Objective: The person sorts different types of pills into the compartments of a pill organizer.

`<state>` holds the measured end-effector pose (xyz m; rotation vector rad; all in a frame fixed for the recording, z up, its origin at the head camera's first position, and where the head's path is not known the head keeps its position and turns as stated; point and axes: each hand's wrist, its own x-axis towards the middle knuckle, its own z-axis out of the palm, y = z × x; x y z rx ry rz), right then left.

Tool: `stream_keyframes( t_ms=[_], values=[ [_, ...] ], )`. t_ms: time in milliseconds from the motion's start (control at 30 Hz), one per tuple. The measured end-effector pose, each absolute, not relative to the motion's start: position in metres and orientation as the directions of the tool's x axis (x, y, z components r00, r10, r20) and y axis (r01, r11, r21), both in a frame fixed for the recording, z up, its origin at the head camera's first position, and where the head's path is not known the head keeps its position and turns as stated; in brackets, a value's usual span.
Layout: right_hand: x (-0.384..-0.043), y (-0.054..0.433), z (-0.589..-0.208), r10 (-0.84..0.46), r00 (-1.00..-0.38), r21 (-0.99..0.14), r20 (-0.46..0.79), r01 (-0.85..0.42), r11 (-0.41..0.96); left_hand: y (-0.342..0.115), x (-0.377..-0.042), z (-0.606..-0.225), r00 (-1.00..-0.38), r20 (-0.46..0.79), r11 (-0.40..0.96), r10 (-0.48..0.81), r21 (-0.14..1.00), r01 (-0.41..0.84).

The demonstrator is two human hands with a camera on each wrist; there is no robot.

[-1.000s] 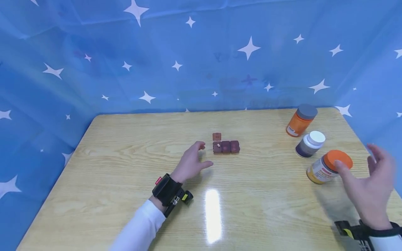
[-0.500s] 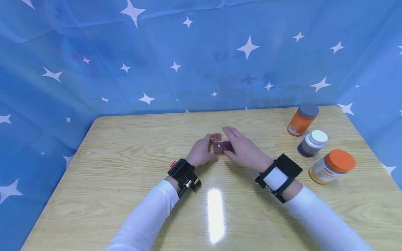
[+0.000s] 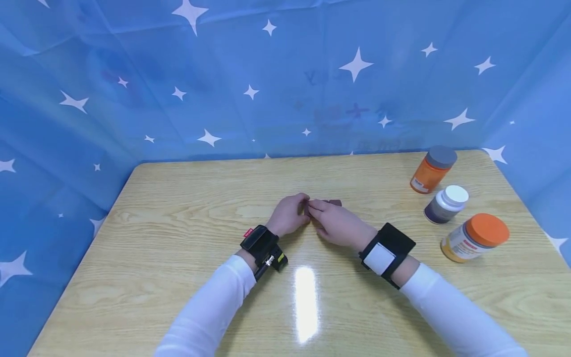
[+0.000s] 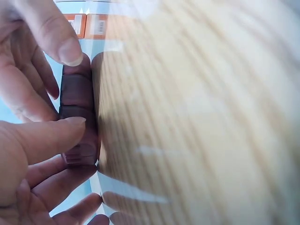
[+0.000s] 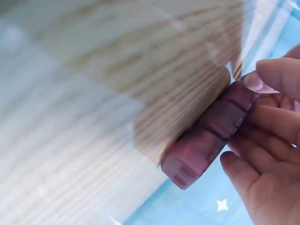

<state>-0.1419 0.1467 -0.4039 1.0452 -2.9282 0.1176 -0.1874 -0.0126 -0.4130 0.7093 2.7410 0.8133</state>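
A short row of dark reddish-brown blocks (image 5: 194,150), resembling chocolate squares, lies near the table's middle. My left hand (image 3: 287,216) holds the row's left end, its thumb (image 4: 58,133) on the front face and fingers wrapped past the end. My right hand (image 3: 336,223) reaches in from the right, fingers extended behind the row and meeting the left fingertips in the head view. Its thumb (image 5: 234,164) stands apart from the blocks. In the head view only the row's right part (image 3: 335,202) shows; a lighter brown block behind it is hidden by my fingers.
Along the table's right side stand an orange bottle with a grey lid (image 3: 431,171), a white-lidded bottle (image 3: 446,204) and a jar with an orange lid (image 3: 475,238). A blue star-patterned cloth (image 3: 285,89) hangs behind the wooden table (image 3: 178,198).
My right hand has come from beside the jar on the right to the blocks, then further left along them. My left hand has moved slightly right and closed round the row's left end.
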Motion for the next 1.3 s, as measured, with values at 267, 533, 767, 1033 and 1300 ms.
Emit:
stream_keyframes(
  t_ms=[267,533,767,1033,1300],
  values=[
    [-0.14,0.144,-0.403,-0.647,-0.754,0.009,0.109,-0.65,0.759,-0.012,-0.187,-0.413,-0.863,-0.036,0.72,0.504,0.569,0.397],
    [-0.139,0.145,-0.4,-0.625,-0.78,-0.038,0.04,-0.626,0.779,-0.01,-0.187,-0.414,-0.859,-0.059,0.726,0.509,0.566,0.391],
    [-0.142,0.148,-0.402,-0.613,-0.79,-0.06,0.011,-0.612,0.789,-0.008,-0.188,-0.414,-0.863,-0.073,0.732,0.5,0.567,0.377],
    [-0.142,0.15,-0.405,-0.603,-0.798,-0.087,0.013,-0.602,0.794,-0.006,-0.188,-0.415,-0.864,-0.079,0.735,0.497,0.568,0.37],
    [-0.14,0.155,-0.409,-0.594,-0.805,-0.156,0.023,-0.589,0.793,-0.007,-0.187,-0.417,-0.862,-0.077,0.737,0.5,0.561,0.377]
  ],
)
